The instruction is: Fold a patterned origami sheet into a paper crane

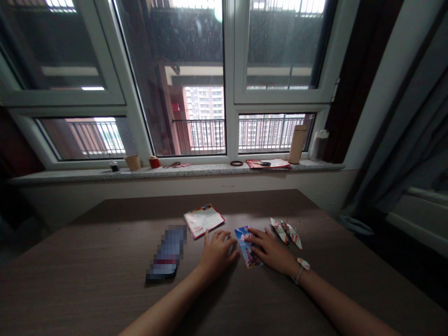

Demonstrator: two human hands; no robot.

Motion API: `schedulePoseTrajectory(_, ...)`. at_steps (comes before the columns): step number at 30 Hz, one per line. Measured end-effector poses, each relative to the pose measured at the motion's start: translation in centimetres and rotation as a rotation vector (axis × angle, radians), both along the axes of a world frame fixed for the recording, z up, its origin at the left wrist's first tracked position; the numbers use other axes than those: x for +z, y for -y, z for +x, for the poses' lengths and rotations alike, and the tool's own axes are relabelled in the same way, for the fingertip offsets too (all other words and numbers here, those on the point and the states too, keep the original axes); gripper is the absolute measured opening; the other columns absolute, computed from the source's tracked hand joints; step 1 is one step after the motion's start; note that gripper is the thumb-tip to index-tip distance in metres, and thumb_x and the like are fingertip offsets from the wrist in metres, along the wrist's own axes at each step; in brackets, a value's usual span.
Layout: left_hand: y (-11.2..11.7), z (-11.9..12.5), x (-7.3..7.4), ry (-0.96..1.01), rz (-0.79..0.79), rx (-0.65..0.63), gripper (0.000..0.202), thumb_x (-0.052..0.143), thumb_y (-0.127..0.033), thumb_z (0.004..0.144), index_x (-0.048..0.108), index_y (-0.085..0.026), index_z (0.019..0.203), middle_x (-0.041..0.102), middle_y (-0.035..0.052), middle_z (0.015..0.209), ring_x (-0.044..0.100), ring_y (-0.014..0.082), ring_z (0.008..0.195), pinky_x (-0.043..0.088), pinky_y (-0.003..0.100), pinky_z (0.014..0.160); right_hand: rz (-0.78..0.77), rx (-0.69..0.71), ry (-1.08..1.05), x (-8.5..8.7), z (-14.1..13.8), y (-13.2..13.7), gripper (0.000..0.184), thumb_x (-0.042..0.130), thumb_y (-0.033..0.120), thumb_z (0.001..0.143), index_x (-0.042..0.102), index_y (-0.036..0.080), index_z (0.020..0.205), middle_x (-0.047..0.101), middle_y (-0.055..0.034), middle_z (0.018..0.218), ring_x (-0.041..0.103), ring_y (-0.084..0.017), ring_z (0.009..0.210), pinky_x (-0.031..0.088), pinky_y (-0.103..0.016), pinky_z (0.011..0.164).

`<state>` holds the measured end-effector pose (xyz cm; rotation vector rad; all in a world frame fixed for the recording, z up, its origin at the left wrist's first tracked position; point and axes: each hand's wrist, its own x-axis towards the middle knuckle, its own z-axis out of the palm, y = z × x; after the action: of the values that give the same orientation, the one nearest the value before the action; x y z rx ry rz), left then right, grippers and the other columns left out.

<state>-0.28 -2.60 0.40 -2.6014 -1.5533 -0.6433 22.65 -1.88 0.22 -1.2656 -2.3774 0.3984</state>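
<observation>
printed paper sheet (250,257), small and brightly coloured, is laid flat on the wooden table (105,280), between the two hands. its right edge is pressed down by the fingers of the right hand (273,252), which is spread open and flat, with nothing grasped. the left hand (217,254) is likewise laid open, palm down on the table, its fingertips at the sheet's left edge; whether contact is made cannot be told. a band (301,269) is worn on the right wrist. a folded paper figure (287,232) is seen just beside the right hand. a red and white leaflet (203,219) is placed behind the left hand. a dark flat object (168,254) is set near, to the left. a tumbler (297,143) and a paper cup (133,162) are stood on the windowsill (70,175).
</observation>
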Motion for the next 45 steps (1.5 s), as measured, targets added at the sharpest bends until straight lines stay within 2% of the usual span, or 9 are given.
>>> schedulePoseTrajectory(7,-0.43,-0.28,-0.56,0.034,-0.018,0.019,0.031,0.067,-0.042,0.082,0.065,-0.032,0.11,0.061,0.0061,0.124,0.05,0.0287,0.12,0.016,0.067,0.108,0.01,0.003,-0.004,-0.1,0.06,0.1,0.035,0.047,0.028,0.094,0.059,0.033,0.126,0.04,-0.0053,0.15,0.032,-0.022,0.14,0.008,-0.052,0.118)
schedulePoseTrajectory(14,-0.24,-0.27,-0.39,0.032,-0.027,0.029,0.03,0.067,-0.041,0.081,0.065,-0.032,0.11,0.061,0.0055,0.122,0.051,0.0291,0.119,0.016,0.069,0.106,-0.007,0.001,-0.091,-0.39,0.01,-0.02,0.035,0.045,0.025,0.094,0.06,0.027,0.125,0.04,-0.0064,0.15,0.033,-0.022,0.14,0.013,-0.048,0.119)
schedulePoseTrajectory(28,-0.31,-0.29,-0.55,0.055,-0.017,0.026,0.03,0.067,-0.041,0.082,0.065,-0.032,0.11,0.061,0.0062,0.121,0.05,0.0288,0.119,0.014,0.068,0.108,-0.008,0.01,-0.069,-0.69,0.16,-0.23,0.035,0.047,0.03,0.093,0.061,0.032,0.126,0.039,-0.0046,0.15,0.032,-0.022,0.14,0.011,-0.049,0.118)
schedulePoseTrajectory(36,-0.27,-0.29,-0.45,0.044,-0.025,0.025,0.03,0.067,-0.041,0.082,0.064,-0.032,0.11,0.06,0.0057,0.122,0.05,0.0288,0.119,0.015,0.07,0.106,-0.013,0.007,-0.051,-0.27,0.02,0.07,0.035,0.048,0.03,0.093,0.061,0.032,0.126,0.038,-0.0049,0.151,0.032,-0.023,0.14,0.011,-0.05,0.118)
schedulePoseTrajectory(45,-0.19,-0.27,-0.24,0.025,-0.035,0.023,0.031,0.065,-0.042,0.083,0.064,-0.031,0.112,0.06,0.0057,0.123,0.049,0.0283,0.12,0.016,0.066,0.108,-0.006,0.018,-0.017,-0.07,-0.04,0.2,0.034,0.05,0.028,0.092,0.062,0.036,0.123,0.036,-0.0034,0.152,0.032,-0.025,0.14,0.014,-0.05,0.118)
